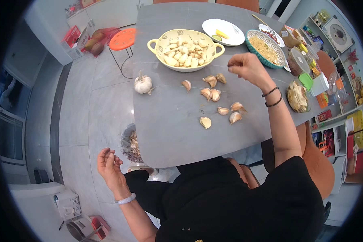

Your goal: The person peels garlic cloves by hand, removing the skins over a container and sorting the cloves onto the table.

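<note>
My right hand hovers over the table just right of a yellow two-handled bowl of peeled garlic cloves. Its fingertips are bent close together; whether anything is between them cannot be told. Beside the table's left edge, above the floor, my left hand has its fingers curled, and its grasp is unclear. Several unpeeled garlic cloves are scattered on the tabletop between the hands. A paler, peeled-looking clove lies nearest me. One whole garlic bulb stands near the left edge.
A lined bin with garlic skins is on the floor by the grey table. Toward the back right are a white plate, a teal bowl of noodles, a glass food bowl and containers. An orange stool stands left.
</note>
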{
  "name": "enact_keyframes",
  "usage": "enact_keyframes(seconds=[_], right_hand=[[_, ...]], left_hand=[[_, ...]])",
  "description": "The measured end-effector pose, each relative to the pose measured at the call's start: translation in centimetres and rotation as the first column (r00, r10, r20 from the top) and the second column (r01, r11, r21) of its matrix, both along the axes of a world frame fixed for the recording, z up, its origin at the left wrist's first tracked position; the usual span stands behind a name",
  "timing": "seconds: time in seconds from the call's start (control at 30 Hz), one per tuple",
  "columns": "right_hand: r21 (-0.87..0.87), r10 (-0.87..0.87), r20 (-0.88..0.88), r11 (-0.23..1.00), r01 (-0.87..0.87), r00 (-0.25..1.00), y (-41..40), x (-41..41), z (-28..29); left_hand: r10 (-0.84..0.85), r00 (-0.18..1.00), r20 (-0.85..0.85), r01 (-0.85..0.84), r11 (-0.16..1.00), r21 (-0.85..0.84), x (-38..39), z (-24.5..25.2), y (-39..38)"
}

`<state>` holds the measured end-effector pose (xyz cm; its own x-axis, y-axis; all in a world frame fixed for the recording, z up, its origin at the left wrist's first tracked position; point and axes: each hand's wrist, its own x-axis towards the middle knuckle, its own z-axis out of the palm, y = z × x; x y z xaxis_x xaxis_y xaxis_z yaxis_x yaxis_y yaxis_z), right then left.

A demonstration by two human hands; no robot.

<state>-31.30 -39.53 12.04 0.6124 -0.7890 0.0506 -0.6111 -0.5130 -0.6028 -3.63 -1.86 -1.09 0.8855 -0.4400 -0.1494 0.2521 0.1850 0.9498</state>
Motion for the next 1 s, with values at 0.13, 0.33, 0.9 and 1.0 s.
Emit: enact_keyframes(seconds=[0.13,0.33,0.9,1.0], right_hand=[[-0.166,0.082,-0.074,0.982,-0.093,0.994,1.2,-0.3,-2.1],[-0.307,0.191,-0.264,0.913,-0.27,0.945,3.0,3.0,-3.2],[-0.328,0.139,-0.181,0.925,-0.193,0.974,4.5,4.2,-3.1],[-0.272,0.137,-0.041,0.951,-0.144,0.99,4.8,4.2,-1.6]], left_hand=[[-0.039,0.999,-0.02,0.039,0.999,0.006,-0.7,0.5,-1.3],[-0.035,0.999,0.008,0.035,0.999,0.012,-0.7,0.6,-1.1],[-0.02,1.0,0.02,0.02,1.0,-0.002,-1.1,0.3,-0.3],[-0.003,1.0,0.019,0.003,1.0,0.012,-1.0,0.1,0.3]])
